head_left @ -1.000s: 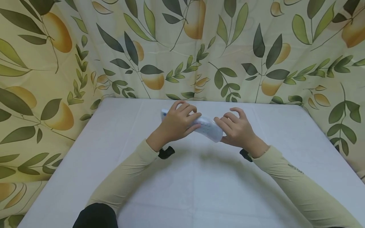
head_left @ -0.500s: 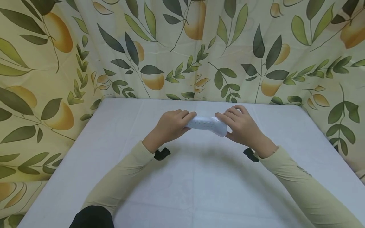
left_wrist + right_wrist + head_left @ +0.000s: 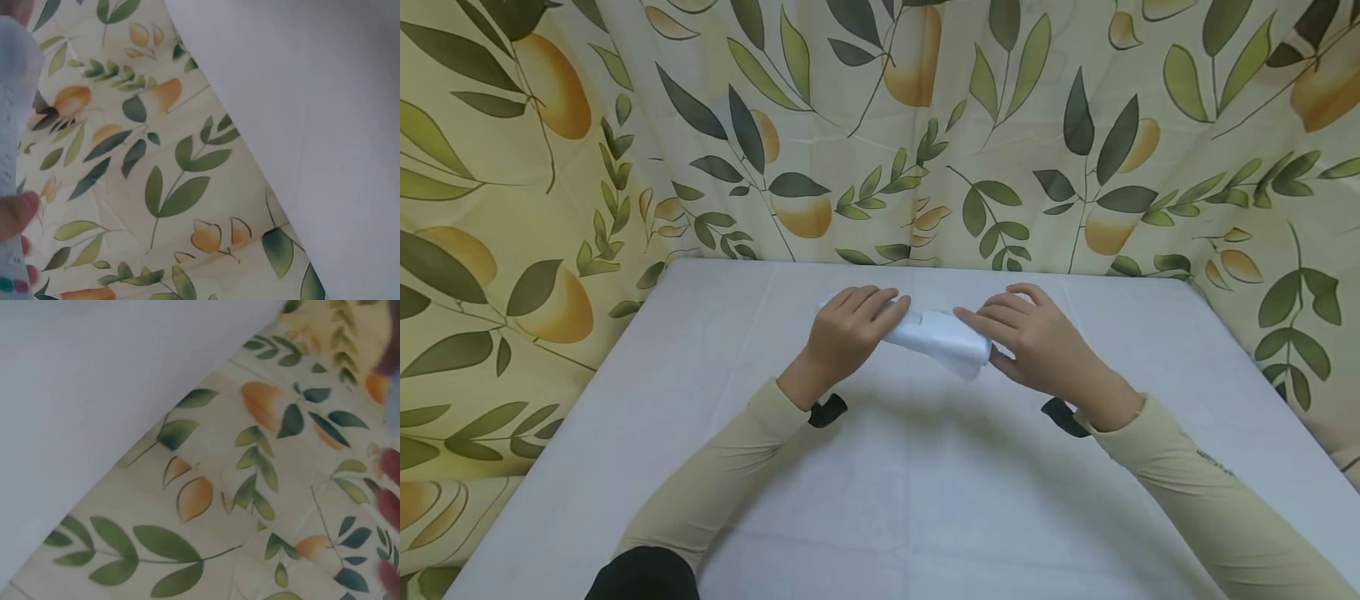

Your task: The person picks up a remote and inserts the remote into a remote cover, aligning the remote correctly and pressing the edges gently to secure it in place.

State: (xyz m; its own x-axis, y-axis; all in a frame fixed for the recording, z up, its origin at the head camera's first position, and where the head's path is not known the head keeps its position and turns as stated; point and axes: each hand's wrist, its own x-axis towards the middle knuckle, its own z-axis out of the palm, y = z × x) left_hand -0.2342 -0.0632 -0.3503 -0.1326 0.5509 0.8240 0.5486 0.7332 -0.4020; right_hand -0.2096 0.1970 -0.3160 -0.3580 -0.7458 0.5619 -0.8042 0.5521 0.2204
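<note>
A pale, whitish rolled or wrapped item [image 3: 936, 335] is held above the table between both hands. The left hand [image 3: 847, 333] grips its left part, fingers curled over the top. At its right end the right hand [image 3: 1037, 342] pinches it between fingers and thumb. A loose, thin flap hangs from the lower right of the item. In the left wrist view the item [image 3: 9, 119] shows small print and coloured dots at the left edge, with fingertips [image 3: 19, 215] on it. In the right wrist view, blurred fingertips [image 3: 390, 503] show at the right edge.
A white-covered table [image 3: 910, 483] lies beneath the hands. Behind it and on the left hangs a curtain [image 3: 865, 125] with leaves and orange fruit. Black bands [image 3: 828, 411] are on both wrists, and a dark rounded shape [image 3: 643, 575] is at the bottom left.
The left hand has moved left along the item from over its middle and closed round it. The item has turned, and a loose flap now hangs at its right end.
</note>
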